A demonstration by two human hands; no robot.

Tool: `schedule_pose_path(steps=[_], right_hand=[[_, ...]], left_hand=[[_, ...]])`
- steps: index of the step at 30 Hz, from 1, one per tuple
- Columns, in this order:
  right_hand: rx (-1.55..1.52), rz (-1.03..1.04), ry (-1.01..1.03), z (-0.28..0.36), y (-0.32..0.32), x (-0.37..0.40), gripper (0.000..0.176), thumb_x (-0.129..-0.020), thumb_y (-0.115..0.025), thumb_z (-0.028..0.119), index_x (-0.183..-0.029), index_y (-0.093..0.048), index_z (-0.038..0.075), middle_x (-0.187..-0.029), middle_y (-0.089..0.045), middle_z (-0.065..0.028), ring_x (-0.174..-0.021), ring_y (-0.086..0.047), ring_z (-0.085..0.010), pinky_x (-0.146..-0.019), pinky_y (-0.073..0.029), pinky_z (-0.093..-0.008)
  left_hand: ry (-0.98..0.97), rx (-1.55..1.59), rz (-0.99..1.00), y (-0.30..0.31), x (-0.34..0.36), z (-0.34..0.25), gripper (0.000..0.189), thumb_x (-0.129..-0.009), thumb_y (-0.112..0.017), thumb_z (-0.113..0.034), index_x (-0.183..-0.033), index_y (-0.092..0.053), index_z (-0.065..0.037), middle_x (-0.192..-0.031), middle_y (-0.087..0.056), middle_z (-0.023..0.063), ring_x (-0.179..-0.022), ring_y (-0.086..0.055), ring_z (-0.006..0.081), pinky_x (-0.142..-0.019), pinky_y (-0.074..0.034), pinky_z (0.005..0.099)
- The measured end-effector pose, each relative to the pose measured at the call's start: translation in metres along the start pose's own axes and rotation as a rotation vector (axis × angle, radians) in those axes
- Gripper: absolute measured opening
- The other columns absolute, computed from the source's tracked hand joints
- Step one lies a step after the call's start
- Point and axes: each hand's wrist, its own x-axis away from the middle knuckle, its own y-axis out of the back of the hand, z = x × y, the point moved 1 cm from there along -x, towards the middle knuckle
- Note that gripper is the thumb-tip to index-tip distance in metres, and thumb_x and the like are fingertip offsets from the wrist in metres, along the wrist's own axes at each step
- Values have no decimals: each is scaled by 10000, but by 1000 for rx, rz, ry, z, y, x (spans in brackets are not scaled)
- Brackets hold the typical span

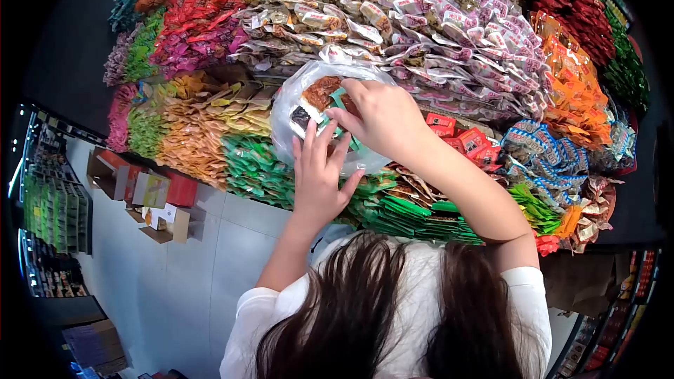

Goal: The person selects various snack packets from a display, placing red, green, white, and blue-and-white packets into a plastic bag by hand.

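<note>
A clear plastic bag (284, 116) lies open on top of the piled snack packets, with a reddish-brown packet (323, 92), a black-and-white packet (302, 118) and a green-edged packet inside its mouth. My left hand (319, 161) rests at the near side of the bag, fingers spread and fingertips on the contents. From the right, my right hand (368, 109) reaches into the bag, its thumb and fingers pinched on the green-edged packet (338, 102).
Heaps of wrapped snacks surround the bag: white-and-pink packets (421, 14) behind, green packets (400, 217) in front, red packets (474, 142) to the right. Open cardboard boxes (151, 189) stand on the floor at left. Shelves (56, 210) line the far left.
</note>
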Motion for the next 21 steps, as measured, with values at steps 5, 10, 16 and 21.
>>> schedule_pose_path(steps=[5, 10, 16, 21], right_hand=[[150, 183, -102, -13, -18, -20, 521, -841, -674, 460, -979, -624, -40, -726, -672, -197, -694, -684, -346, -615, -557, -430], [94, 155, -107, -25, -19, -17, 332, -814, -668, 289, -925, -607, -19, -714, -667, -222, -662, -674, -388, -612, -560, -447], [210, 158, -70, -11, -26, -12, 329, -751, -651, 143, -1015, -569, -34, -685, -664, -204, -634, -684, -360, -565, -556, -423], [193, 162, -26, 4, 6, 1, 349, -760, -597, 49, -1107, -575, 21, -839, -694, -172, -734, -698, -337, -605, -559, -410]], left_hand=[[33, -23, 44, -6, 1, 3, 634, -820, -724, -287, -1381, -512, -84, -1556, -300, 135, -1448, -195, 417, -1126, -169, 624], [13, -80, 45, -8, 0, 2, 621, -798, -732, -275, -1365, -531, -122, -1559, -296, 94, -1459, -185, 382, -1136, -168, 600], [20, -42, 46, -12, 1, 3, 638, -761, -770, -243, -1354, -544, -170, -1577, -271, 99, -1459, -164, 414, -1125, -169, 637], [57, -35, 76, -9, 1, 2, 661, -725, -788, -208, -1342, -554, -171, -1576, -275, 97, -1463, -151, 414, -1129, -165, 637]])
